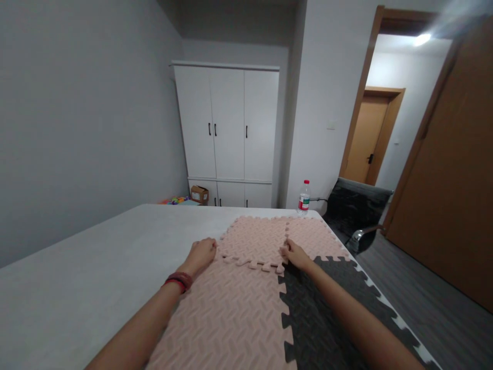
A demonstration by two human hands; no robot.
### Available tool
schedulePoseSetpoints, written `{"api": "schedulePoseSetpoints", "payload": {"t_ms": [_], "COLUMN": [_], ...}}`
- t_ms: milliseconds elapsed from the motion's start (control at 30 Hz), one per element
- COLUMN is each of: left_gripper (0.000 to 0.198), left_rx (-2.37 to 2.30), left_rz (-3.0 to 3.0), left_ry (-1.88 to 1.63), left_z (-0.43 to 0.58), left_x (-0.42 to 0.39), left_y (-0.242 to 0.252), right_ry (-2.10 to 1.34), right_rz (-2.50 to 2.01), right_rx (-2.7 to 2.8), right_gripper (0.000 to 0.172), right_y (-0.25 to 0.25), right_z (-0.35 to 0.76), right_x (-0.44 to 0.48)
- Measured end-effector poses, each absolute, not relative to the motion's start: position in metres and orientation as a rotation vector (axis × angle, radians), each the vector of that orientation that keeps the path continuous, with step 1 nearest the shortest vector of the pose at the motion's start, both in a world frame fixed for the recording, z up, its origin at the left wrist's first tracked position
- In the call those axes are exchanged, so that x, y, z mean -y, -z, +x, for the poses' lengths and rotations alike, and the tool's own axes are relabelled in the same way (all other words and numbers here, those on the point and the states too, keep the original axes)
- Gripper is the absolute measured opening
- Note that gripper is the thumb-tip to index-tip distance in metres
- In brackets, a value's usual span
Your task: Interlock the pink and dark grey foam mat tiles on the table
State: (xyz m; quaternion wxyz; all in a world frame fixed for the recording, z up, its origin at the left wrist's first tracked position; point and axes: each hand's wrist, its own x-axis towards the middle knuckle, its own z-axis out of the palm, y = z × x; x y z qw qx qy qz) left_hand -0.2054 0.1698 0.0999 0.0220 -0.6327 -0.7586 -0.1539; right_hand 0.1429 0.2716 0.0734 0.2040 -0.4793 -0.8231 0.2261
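On the grey table, interlocking foam mats are laid out, and both hands are placed at the edges of one pink foam tile in the far row. The left hand is set against the tile's left corner, fingers curled loosely and resting on the toothed edge; whether anything is pinched between them cannot be told. A red band is worn on the left wrist. The right hand is held at the tile's right near corner, fingertips bent down onto the seam where the tile meets its neighbours; its grip is likewise not clearly shown.

The near edge of the pink foam tile is seen slightly out of line with the large pink mat in front of it, with the teeth lying partly over one another and not fully seated. A second pink tile is joined just beside it on the right. A dark grey mat is locked to the right side of the large pink mat, and the right forearm is stretched across it.

At the far right corner of the table, a plastic bottle with a red cap is stood upright, apart from the mats. Behind the table, a white wardrobe is seen against the wall, with a cardboard box on the floor at its foot. A black chair is placed to the right of the table, near an open wooden door.
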Motion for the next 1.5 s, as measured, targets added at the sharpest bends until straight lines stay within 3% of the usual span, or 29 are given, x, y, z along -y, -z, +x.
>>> {"api": "schedulePoseSetpoints", "payload": {"t_ms": [167,433,600,867,1167,1333,1500], "left_gripper": [0.028,0.033,0.038,0.041,0.047,0.064,0.064], "left_rx": [2.368,2.254,2.228,2.159,2.241,2.296,2.333], "left_rz": [-1.931,-1.951,-1.935,-2.028,-2.149,-2.1,-2.071], "left_ry": [0.436,0.415,0.305,0.158,0.133,0.17,0.174], "left_z": [-0.214,-0.197,-0.192,-0.195,-0.21,-0.203,-0.194], "left_x": [-0.174,-0.18,-0.186,-0.188,-0.201,-0.203,-0.2], "left_y": [-0.089,-0.068,-0.055,-0.054,-0.043,-0.038,-0.038], "right_ry": [-0.58,-0.437,-0.29,-0.102,-0.288,-0.344,-0.373], "right_rz": [-1.282,-1.455,-1.468,-1.327,-1.242,-1.226,-1.204], "right_rx": [2.337,2.343,2.415,2.523,2.667,2.697,2.716], "right_gripper": [0.055,0.045,0.048,0.048,0.079,0.087,0.089], "right_y": [-0.066,-0.05,-0.04,-0.065,-0.052,-0.053,-0.058], "right_z": [0.123,0.096,0.098,0.073,0.022,0.029,0.027], "right_x": [-0.289,-0.33,-0.324,-0.309,-0.29,-0.294,-0.29]}}
